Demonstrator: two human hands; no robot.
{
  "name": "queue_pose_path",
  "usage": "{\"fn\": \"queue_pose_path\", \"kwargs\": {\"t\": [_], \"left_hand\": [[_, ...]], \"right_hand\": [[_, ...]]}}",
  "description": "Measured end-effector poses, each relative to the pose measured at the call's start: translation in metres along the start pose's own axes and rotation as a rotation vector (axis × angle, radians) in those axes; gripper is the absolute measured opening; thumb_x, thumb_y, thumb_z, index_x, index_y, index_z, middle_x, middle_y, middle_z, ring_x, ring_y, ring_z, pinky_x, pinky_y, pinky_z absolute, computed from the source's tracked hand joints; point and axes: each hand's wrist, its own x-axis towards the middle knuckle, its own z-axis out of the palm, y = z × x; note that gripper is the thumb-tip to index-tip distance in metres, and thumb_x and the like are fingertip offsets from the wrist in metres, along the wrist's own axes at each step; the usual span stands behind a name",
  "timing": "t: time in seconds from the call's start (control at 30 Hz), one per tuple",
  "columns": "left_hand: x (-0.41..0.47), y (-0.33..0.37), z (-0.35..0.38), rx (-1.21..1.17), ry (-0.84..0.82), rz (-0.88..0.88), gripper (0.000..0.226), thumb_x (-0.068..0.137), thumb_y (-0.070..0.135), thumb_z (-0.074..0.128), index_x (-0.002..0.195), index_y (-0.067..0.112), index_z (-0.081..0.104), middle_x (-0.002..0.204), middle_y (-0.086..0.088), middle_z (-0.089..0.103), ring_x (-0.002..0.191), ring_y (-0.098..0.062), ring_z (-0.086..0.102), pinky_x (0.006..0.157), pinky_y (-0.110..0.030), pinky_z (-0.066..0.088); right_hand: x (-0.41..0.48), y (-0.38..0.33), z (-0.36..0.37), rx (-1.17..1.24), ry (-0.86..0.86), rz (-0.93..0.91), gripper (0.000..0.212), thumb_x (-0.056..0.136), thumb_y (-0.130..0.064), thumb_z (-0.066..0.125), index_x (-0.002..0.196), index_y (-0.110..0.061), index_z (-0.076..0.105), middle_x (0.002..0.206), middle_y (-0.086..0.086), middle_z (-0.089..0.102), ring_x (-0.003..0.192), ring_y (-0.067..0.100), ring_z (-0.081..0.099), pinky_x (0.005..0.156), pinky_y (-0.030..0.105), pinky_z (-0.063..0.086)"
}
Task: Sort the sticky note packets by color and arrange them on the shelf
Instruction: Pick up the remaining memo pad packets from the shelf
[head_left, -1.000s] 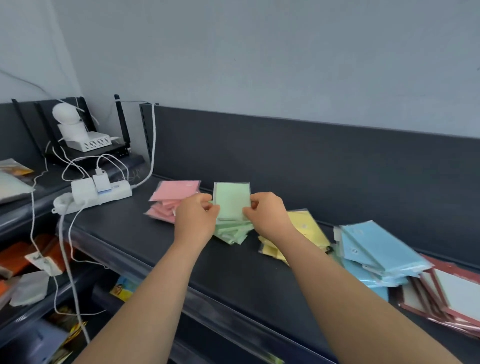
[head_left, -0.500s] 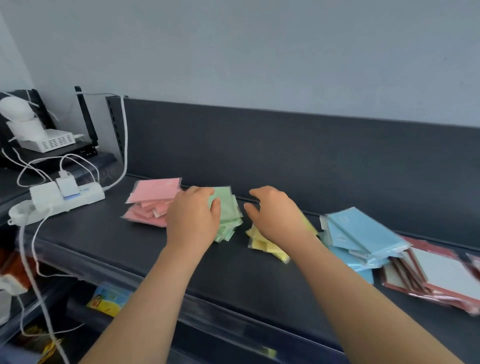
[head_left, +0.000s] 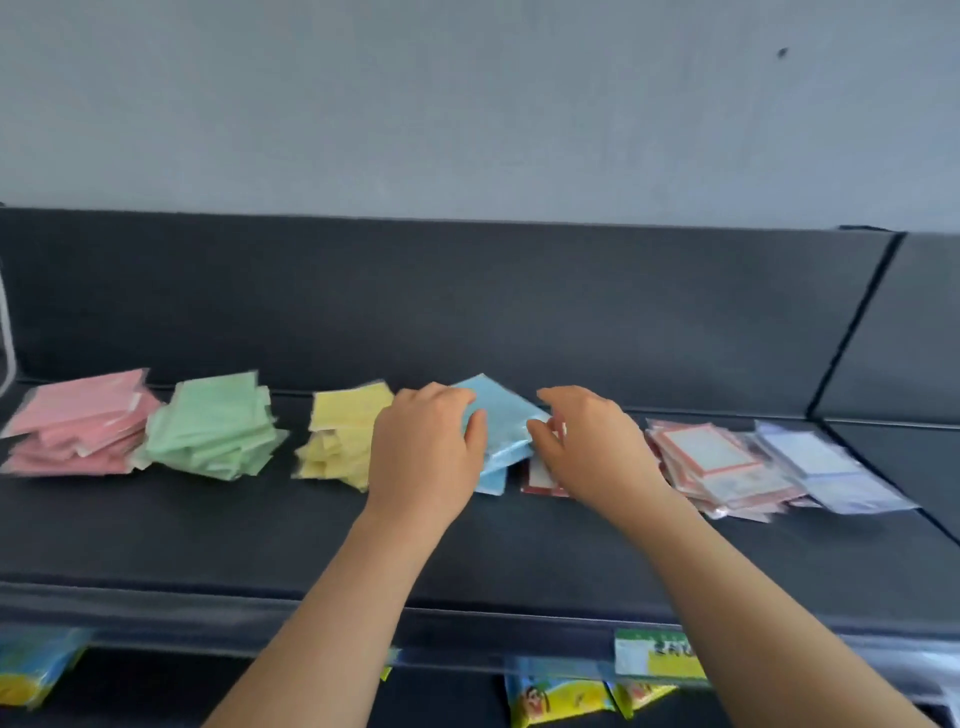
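Both hands are on the blue packets right now, which sit on the dark shelf about mid-row. The left hand has its palm down over the left edge of the blue stack, thumb pressing on the top packet, fingers curled over the far side. The right hand comes in from the other side, thumb and fingertips touching the right edge of the same stack, so the pile is pinched between the two hands. Honestly can't tell if either one is really gripping or just nudging, the frame's a bit blurry there. Just left of the left hand's knuckles is the yellow stack, partly hidden by that hand, then the green stack further out, and the pink stack farthest left; all three are messy piles, each near its neighbour. Under and to the right of the right hand's fingers there's a pile of red-bordered packets, some of it poking out below the thumb, and past that a pale lilac pile overlapping its right side. Below the shelf's front lip hang some cartoon-printed packs.
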Motion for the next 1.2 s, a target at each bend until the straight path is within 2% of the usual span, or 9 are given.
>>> {"fn": "queue_pose_path", "kwargs": {"t": [0.13,0.27,0.37,0.5,0.73,0.9,1.03,1.13,1.2], "left_hand": [[-0.012,0.076,0.031,-0.049,-0.042,0.035,0.020,0.092,0.024,0.057,0.098,0.014,0.073,0.097,-0.003,0.072,0.089,-0.028,0.060,0.076,-0.039,0.049],[-0.021,0.147,0.065,-0.082,-0.078,0.074,0.025,0.096,0.028,0.049,0.104,0.019,0.071,0.104,0.002,0.069,0.096,-0.022,0.057,0.081,-0.036,0.046],[-0.028,0.195,0.090,-0.090,-0.111,0.099,0.026,0.096,0.028,0.049,0.103,0.017,0.072,0.103,0.001,0.069,0.095,-0.024,0.058,0.079,-0.036,0.046],[-0.036,0.244,0.123,-0.098,-0.176,0.145,0.024,0.093,0.026,0.050,0.089,0.015,0.071,0.090,0.001,0.070,0.086,-0.025,0.057,0.069,-0.034,0.043],[-0.035,0.310,0.170,-0.139,-0.293,0.222,0.027,0.096,0.028,0.045,0.097,0.017,0.070,0.096,0.002,0.069,0.088,-0.023,0.056,0.075,-0.034,0.046],[-0.030,0.357,0.208,-0.178,-0.405,0.270,0.026,0.097,0.030,0.046,0.101,0.016,0.068,0.095,0.002,0.067,0.093,-0.023,0.055,0.080,-0.033,0.045],[-0.029,0.396,0.236,-0.176,-0.473,0.286,0.027,0.097,0.030,0.045,0.102,0.014,0.067,0.098,-0.001,0.066,0.094,-0.025,0.055,0.081,-0.035,0.046],[-0.028,0.424,0.256,-0.168,-0.542,0.265,0.028,0.098,0.029,0.044,0.107,0.012,0.065,0.103,-0.002,0.064,0.097,-0.025,0.054,0.082,-0.036,0.046],[-0.026,0.440,0.269,-0.166,-0.586,0.230,0.029,0.099,0.029,0.044,0.110,0.011,0.063,0.105,-0.004,0.063,0.100,-0.026,0.053,0.083,-0.037,0.047]], "right_hand": [[-0.029,0.073,-0.036,-0.052,0.010,0.060,0.024,0.095,-0.028,0.047,0.107,-0.012,0.060,0.113,0.003,0.062,0.109,0.027,0.057,0.082,0.034,0.044],[-0.059,0.146,-0.070,-0.109,0.000,0.132,0.036,0.096,-0.031,0.047,0.127,-0.016,0.056,0.130,0.002,0.058,0.116,0.024,0.054,0.087,0.032,0.043],[-0.080,0.194,-0.091,-0.136,-0.009,0.191,0.033,0.096,-0.030,0.046,0.123,-0.016,0.058,0.127,0.001,0.060,0.109,0.025,0.057,0.080,0.032,0.043],[-0.103,0.249,-0.112,-0.181,-0.032,0.289,0.032,0.097,-0.028,0.046,0.121,-0.010,0.058,0.125,0.004,0.059,0.108,0.027,0.056,0.084,0.035,0.047],[-0.122,0.337,-0.138,-0.131,0.020,0.449,0.044,0.097,-0.032,0.048,0.138,-0.015,0.049,0.141,0.005,0.050,0.126,0.026,0.049,0.099,0.033,0.038],[-0.135,0.399,-0.157,-0.153,0.084,0.569,0.041,0.097,-0.028,0.048,0.134,-0.013,0.053,0.137,0.006,0.054,0.124,0.027,0.050,0.095,0.034,0.040],[-0.146,0.453,-0.169,-0.183,0.111,0.630,0.031,0.097,-0.026,0.046,0.120,-0.009,0.059,0.122,0.008,0.056,0.114,0.033,0.052,0.080,0.037,0.044],[-0.151,0.487,-0.177,-0.208,0.042,0.667,0.040,0.098,-0.030,0.044,0.134,-0.013,0.049,0.139,0.011,0.046,0.123,0.034,0.046,0.092,0.040,0.043],[-0.151,0.505,-0.182,-0.193,-0.006,0.644,0.039,0.097,-0.032,0.044,0.133,-0.014,0.049,0.138,0.010,0.047,0.125,0.034,0.045,0.094,0.037,0.041]]}}
